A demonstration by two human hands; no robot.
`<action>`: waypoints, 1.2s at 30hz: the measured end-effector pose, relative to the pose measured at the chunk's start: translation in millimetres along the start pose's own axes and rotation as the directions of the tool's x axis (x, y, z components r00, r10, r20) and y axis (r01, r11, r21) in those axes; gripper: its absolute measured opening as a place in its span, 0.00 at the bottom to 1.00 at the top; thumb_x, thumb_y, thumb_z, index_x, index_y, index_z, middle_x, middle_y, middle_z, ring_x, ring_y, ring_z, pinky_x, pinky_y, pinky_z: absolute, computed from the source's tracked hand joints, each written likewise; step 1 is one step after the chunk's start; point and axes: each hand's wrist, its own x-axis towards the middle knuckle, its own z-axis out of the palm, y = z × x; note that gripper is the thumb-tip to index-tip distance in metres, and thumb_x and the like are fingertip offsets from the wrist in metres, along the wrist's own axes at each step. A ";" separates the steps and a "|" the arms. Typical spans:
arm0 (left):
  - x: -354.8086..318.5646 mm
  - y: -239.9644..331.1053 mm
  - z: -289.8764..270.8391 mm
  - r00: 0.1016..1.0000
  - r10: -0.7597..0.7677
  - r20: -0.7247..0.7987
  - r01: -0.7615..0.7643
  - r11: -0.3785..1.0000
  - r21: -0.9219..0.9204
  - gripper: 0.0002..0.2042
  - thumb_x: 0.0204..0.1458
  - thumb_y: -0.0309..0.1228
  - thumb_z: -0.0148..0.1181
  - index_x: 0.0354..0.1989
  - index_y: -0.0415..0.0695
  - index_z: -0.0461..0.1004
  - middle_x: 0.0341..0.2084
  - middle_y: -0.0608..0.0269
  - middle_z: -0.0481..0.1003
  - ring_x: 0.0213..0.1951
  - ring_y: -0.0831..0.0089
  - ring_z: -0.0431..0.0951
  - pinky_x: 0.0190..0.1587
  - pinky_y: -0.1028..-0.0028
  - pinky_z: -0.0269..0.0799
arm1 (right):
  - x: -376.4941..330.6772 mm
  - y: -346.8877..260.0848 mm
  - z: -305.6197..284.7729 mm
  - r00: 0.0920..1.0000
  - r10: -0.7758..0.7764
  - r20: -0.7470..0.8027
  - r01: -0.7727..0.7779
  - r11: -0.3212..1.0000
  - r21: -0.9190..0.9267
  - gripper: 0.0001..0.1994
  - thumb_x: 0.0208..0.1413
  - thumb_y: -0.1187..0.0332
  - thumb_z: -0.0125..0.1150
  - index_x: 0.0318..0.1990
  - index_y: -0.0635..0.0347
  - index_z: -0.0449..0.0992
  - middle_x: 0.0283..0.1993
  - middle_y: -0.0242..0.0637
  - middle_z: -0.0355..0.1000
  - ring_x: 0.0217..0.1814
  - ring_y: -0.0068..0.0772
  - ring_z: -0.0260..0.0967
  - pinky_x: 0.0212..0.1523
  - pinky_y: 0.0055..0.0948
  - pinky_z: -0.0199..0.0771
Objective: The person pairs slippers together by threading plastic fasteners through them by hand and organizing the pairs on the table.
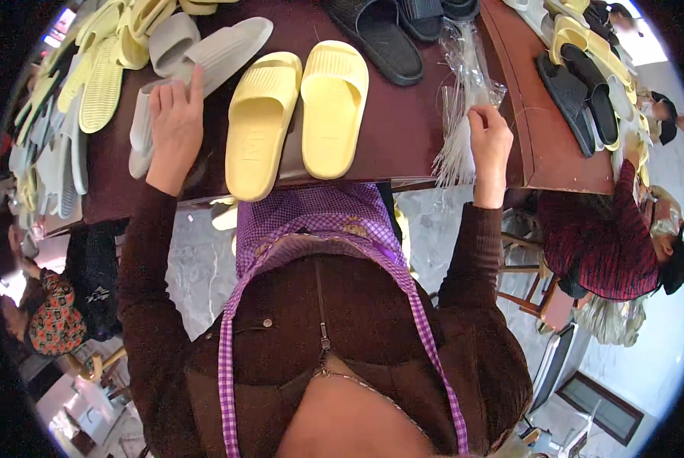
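Two pale yellow slide slippers lie side by side in front of me, the left slipper (pixel 258 126) and the right slipper (pixel 334 111), toe straps away from me. My left hand (pixel 175 130) rests over a pair of grey slippers (pixel 231 52), index finger stretched out and the others slightly bent. It seems to touch the nearer grey slipper (pixel 140 141), partly hidden beneath it. At the right, my right hand (pixel 491 141) pinches at the edge of a bundle of thin clear plastic strands (pixel 454 145). Part of that bundle sits in a clear plastic bag (pixel 468 57).
Yellow slippers (pixel 101 88) pile up at the far left, with grey ones below. Black slippers (pixel 380 38) lie at the back. Another table (pixel 559 145) adjoins on the right, holding black and yellow slippers. A person in a striped top (pixel 601 237) works there.
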 end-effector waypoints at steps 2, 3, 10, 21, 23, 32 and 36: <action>-7.0 4.4 -5.0 1.000 -0.004 0.010 0.004 0.999 -0.037 0.25 0.47 0.25 0.47 0.58 0.43 0.62 0.30 0.61 0.64 0.38 0.65 0.65 0.52 0.66 0.57 | 1.0 -2.6 -0.9 1.000 0.015 -0.015 -0.014 0.999 0.044 0.11 0.49 0.70 0.60 0.39 0.64 0.75 0.32 0.45 0.74 0.31 0.38 0.72 0.35 0.32 0.71; -5.7 2.7 -7.0 1.000 -0.008 0.010 0.008 0.999 -0.036 0.25 0.47 0.25 0.47 0.58 0.43 0.62 0.30 0.61 0.64 0.38 0.65 0.65 0.52 0.66 0.57 | 2.7 -6.4 -2.2 0.998 0.029 -0.048 -0.026 0.999 0.048 0.10 0.49 0.70 0.60 0.39 0.64 0.75 0.32 0.45 0.74 0.32 0.38 0.73 0.35 0.31 0.71; -17.7 -18.9 13.3 0.986 -0.144 0.089 0.134 0.985 0.108 0.25 0.47 0.26 0.48 0.58 0.43 0.63 0.32 0.61 0.64 0.40 0.65 0.66 0.53 0.65 0.56 | 12.8 -4.2 15.2 0.999 0.037 0.013 -0.037 0.999 0.032 0.09 0.49 0.70 0.60 0.37 0.64 0.77 0.33 0.45 0.75 0.32 0.37 0.74 0.35 0.29 0.72; -17.4 16.3 -18.2 0.966 -0.255 -0.040 0.223 0.903 -0.366 0.22 0.45 0.26 0.54 0.53 0.45 0.67 0.43 0.58 0.68 0.48 0.62 0.67 0.55 0.60 0.57 | -1.9 -39.6 -33.6 0.984 0.119 -0.132 -0.055 0.910 0.411 0.06 0.49 0.79 0.59 0.35 0.62 0.78 0.33 0.41 0.75 0.34 0.33 0.73 0.38 0.25 0.71; -0.3 33.1 -40.0 0.958 -0.286 -0.032 0.203 0.749 -0.631 0.22 0.43 0.25 0.58 0.51 0.43 0.68 0.44 0.56 0.69 0.48 0.61 0.68 0.54 0.61 0.59 | -7.5 -46.8 -42.2 0.991 0.020 -0.136 0.029 0.937 0.349 0.06 0.49 0.80 0.59 0.35 0.63 0.77 0.32 0.39 0.75 0.34 0.30 0.72 0.37 0.24 0.70; 54.7 150.0 -124.7 0.949 -0.122 -0.291 -0.287 0.053 -0.957 0.14 0.44 0.23 0.59 0.41 0.38 0.71 0.38 0.52 0.73 0.36 0.61 0.75 0.36 0.69 0.69 | -28.3 -96.8 -58.4 0.923 -0.375 0.081 0.359 0.919 0.160 0.09 0.44 0.83 0.59 0.35 0.63 0.77 0.30 0.38 0.73 0.33 0.34 0.70 0.35 0.27 0.70; 48.1 161.5 -118.5 0.967 -0.118 -0.224 -0.235 -0.091 -0.968 0.12 0.45 0.23 0.59 0.40 0.38 0.72 0.33 0.55 0.75 0.30 0.65 0.75 0.32 0.71 0.70 | -31.8 -104.5 -64.1 0.905 -0.414 0.098 0.400 0.907 0.135 0.11 0.42 0.83 0.60 0.35 0.62 0.77 0.30 0.39 0.73 0.32 0.38 0.70 0.35 0.29 0.70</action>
